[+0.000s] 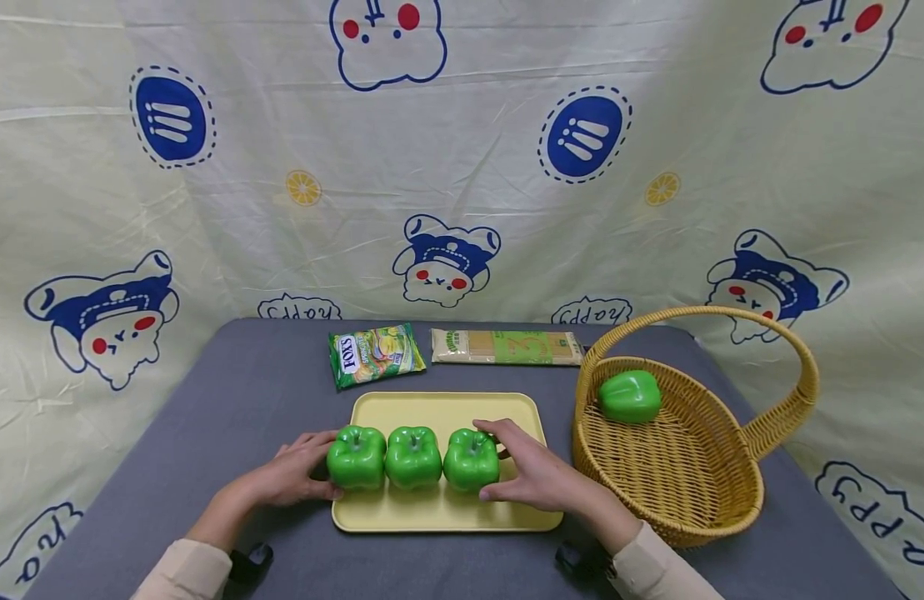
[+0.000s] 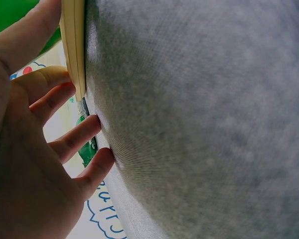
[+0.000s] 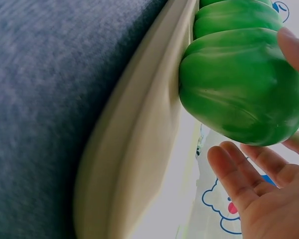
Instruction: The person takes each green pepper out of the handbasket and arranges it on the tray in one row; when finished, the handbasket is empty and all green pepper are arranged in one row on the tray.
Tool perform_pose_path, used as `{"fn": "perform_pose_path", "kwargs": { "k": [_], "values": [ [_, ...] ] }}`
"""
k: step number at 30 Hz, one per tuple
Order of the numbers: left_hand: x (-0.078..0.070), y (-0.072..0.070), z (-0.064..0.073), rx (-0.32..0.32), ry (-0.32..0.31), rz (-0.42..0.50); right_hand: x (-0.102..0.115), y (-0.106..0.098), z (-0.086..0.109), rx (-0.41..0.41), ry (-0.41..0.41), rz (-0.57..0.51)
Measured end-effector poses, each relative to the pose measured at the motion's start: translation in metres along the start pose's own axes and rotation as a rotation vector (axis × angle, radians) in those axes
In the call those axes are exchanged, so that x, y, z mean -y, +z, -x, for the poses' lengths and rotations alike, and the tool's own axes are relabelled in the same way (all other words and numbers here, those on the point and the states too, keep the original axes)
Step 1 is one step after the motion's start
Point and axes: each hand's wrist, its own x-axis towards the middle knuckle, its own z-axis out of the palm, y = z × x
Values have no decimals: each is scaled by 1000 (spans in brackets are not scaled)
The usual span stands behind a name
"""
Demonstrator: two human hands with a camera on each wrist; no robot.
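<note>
Three green bell peppers stand in a row on a yellow tray (image 1: pixel 447 517): a left one (image 1: pixel 356 458), a middle one (image 1: pixel 413 458) and a right one (image 1: pixel 471 460). My left hand (image 1: pixel 300 471) is at the outer side of the left pepper, its fingers spread. In the left wrist view its fingertips (image 2: pixel 92 122) reach down by the tray's edge and the dark cloth. My right hand (image 1: pixel 532 471) is beside the right pepper, thumb and fingers apart on either side of it. The right wrist view shows its fingers (image 3: pixel 234 181) loosely extended next to that pepper.
A wicker basket (image 1: pixel 679 483) with a tall handle stands right of the tray, holding another green bell pepper (image 1: pixel 630 397). Behind the tray lie a green snack bag (image 1: pixel 376 355) and a flat noodle packet (image 1: pixel 506 347). A printed curtain (image 1: pixel 462 150) hangs behind the table.
</note>
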Motion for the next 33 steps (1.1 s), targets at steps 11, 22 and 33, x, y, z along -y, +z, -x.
{"fn": "perform_pose_path", "kwargs": {
  "k": [11, 22, 33],
  "values": [
    [-3, -1, 2, 5, -4, 13, 8, -14, 7, -59, -1, 39],
    [0, 0, 0, 4, -11, 11, 19, -44, 15, -192, -48, 105],
    [2, 0, -1, 7, -19, 13, 22, -70, 29, -271, -13, 196]
  ]
}}
